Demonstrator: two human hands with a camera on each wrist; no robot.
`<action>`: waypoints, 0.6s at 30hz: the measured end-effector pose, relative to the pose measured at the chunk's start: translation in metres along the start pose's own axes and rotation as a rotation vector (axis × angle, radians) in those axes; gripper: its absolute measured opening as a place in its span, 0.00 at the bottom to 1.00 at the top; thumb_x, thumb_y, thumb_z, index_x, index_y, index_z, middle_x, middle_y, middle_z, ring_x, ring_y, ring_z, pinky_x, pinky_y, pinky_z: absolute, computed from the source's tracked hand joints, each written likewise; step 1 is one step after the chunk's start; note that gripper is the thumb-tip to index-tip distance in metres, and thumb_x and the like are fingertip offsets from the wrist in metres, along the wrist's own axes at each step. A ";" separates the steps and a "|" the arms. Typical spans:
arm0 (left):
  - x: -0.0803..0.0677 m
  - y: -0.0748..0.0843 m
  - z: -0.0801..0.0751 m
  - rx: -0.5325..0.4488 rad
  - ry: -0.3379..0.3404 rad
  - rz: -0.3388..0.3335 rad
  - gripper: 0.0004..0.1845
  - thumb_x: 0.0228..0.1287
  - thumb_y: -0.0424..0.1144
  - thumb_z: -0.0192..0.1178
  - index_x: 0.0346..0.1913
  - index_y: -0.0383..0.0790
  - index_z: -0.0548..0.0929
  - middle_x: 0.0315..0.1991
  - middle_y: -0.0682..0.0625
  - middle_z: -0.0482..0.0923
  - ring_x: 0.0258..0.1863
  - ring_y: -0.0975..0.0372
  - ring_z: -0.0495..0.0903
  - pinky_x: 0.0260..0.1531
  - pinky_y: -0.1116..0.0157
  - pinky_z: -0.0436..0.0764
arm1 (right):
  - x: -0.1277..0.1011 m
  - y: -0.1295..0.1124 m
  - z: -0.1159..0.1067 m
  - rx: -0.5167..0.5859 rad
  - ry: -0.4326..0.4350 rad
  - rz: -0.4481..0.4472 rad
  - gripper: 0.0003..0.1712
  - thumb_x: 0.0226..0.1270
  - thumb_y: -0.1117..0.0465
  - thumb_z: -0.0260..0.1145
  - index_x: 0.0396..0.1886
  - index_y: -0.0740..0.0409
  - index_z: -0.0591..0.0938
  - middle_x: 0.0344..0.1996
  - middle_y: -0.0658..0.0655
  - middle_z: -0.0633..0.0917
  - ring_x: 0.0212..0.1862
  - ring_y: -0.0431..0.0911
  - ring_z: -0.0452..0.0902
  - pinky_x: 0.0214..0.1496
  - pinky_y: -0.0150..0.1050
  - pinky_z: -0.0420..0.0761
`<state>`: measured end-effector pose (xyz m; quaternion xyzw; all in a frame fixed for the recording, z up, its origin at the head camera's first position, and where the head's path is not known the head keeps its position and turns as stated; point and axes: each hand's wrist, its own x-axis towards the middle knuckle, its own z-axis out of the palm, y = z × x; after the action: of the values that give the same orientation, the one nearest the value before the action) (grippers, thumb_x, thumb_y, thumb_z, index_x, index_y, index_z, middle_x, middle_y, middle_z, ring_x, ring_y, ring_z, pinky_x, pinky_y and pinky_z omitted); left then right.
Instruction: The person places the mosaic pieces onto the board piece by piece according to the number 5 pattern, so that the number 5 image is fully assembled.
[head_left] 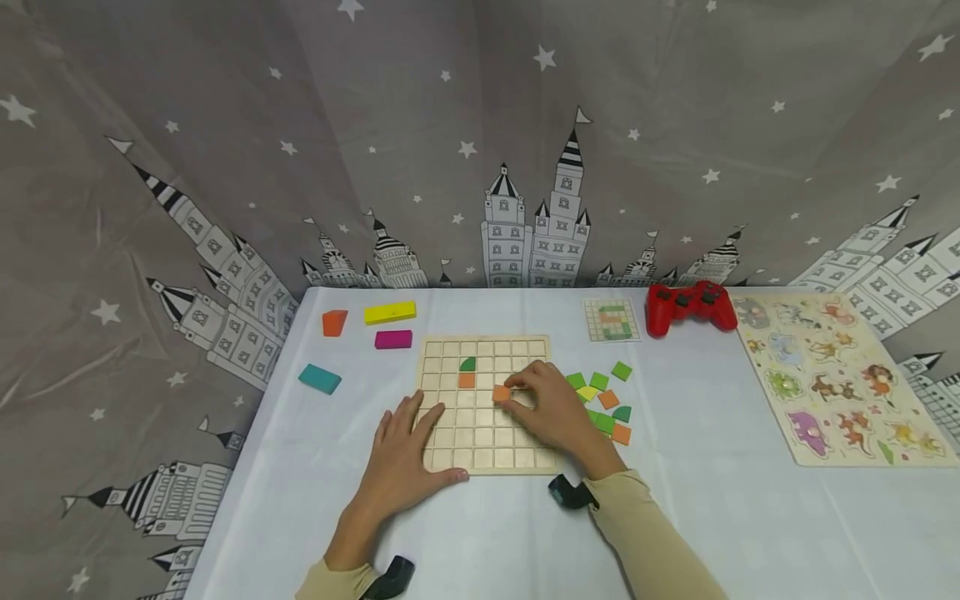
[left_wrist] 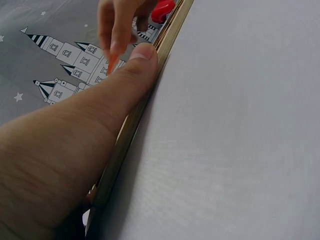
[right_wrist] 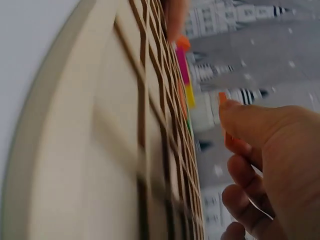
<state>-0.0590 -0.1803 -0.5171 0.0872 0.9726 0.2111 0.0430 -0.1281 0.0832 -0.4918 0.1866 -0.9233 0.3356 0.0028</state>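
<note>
A wooden grid board [head_left: 487, 446] lies on the white table, with a green quarter-round tile [head_left: 467, 364] and an orange square tile [head_left: 467, 381] set in its cells. My right hand [head_left: 551, 408] pinches another orange square tile [head_left: 501, 393] over the board's middle; the same tile [right_wrist: 226, 120] shows at my fingertips in the right wrist view. My left hand [head_left: 405, 458] lies flat with straight fingers on the board's left front corner, thumb [left_wrist: 135, 70] along the board's edge [left_wrist: 130, 130].
Loose green, yellow and orange tiles [head_left: 603, 400] lie right of the board. A pattern card [head_left: 612, 320], a red game controller [head_left: 690, 305] and an animal puzzle [head_left: 840, 375] sit further right. Orange [head_left: 334, 322], yellow [head_left: 389, 312], magenta [head_left: 393, 339] and teal [head_left: 319, 378] blocks lie left.
</note>
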 end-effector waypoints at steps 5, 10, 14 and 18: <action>0.000 0.000 0.000 -0.007 -0.006 0.002 0.59 0.44 0.77 0.68 0.78 0.49 0.66 0.83 0.42 0.48 0.82 0.44 0.46 0.80 0.41 0.45 | 0.016 -0.022 0.023 -0.063 -0.021 -0.060 0.18 0.68 0.46 0.70 0.51 0.49 0.87 0.47 0.50 0.83 0.51 0.46 0.76 0.56 0.44 0.80; -0.001 -0.001 0.000 -0.007 0.000 0.010 0.59 0.44 0.77 0.68 0.77 0.49 0.66 0.83 0.41 0.49 0.82 0.43 0.47 0.79 0.40 0.46 | 0.024 -0.034 0.035 -0.109 -0.030 -0.065 0.17 0.68 0.49 0.70 0.52 0.50 0.87 0.49 0.51 0.84 0.52 0.48 0.77 0.57 0.44 0.80; -0.001 -0.001 0.000 -0.003 0.016 0.025 0.59 0.44 0.76 0.69 0.77 0.48 0.67 0.82 0.40 0.50 0.81 0.42 0.49 0.79 0.39 0.48 | 0.025 -0.038 0.039 -0.101 -0.022 -0.058 0.17 0.68 0.51 0.71 0.52 0.53 0.87 0.49 0.53 0.84 0.52 0.50 0.78 0.56 0.45 0.80; -0.001 -0.001 -0.001 0.001 0.027 0.029 0.59 0.44 0.76 0.69 0.77 0.48 0.67 0.82 0.40 0.50 0.81 0.42 0.49 0.79 0.39 0.48 | 0.026 -0.037 0.042 -0.123 -0.026 -0.055 0.16 0.68 0.51 0.70 0.51 0.52 0.87 0.49 0.52 0.84 0.51 0.48 0.77 0.56 0.44 0.80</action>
<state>-0.0585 -0.1816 -0.5170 0.0984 0.9719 0.2123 0.0266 -0.1343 0.0217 -0.4982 0.2155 -0.9368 0.2753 0.0115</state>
